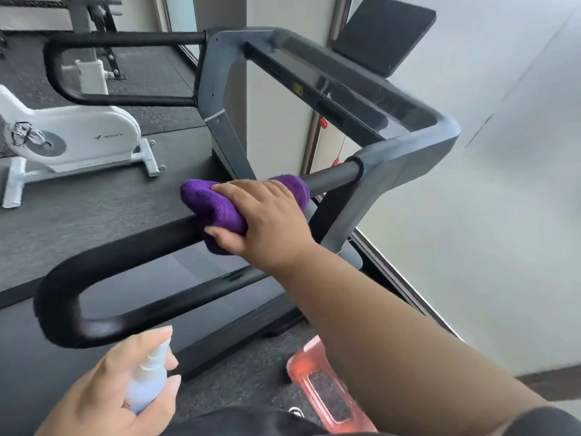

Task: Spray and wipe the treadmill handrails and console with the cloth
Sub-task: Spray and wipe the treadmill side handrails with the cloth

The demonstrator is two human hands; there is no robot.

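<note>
My right hand (267, 218) grips a purple cloth (217, 206) wrapped over the upper bar of the near black handrail (125, 247), midway along it. My left hand (125, 388) holds a small pale blue spray bottle (147, 379) upright at the bottom left, below the handrail's curved end. The treadmill console (345, 89), a dark glossy bar in a grey frame, runs across the upper middle. A black tablet-like screen (383, 33) stands above it. The far handrail (110, 39) loops out at the upper left.
A white exercise bike (78, 136) stands on the dark rubber floor at left. A pink translucent object (320, 388) lies on the floor by the treadmill's base. A pale wall fills the right side. A red safety cord (323, 124) hangs below the console.
</note>
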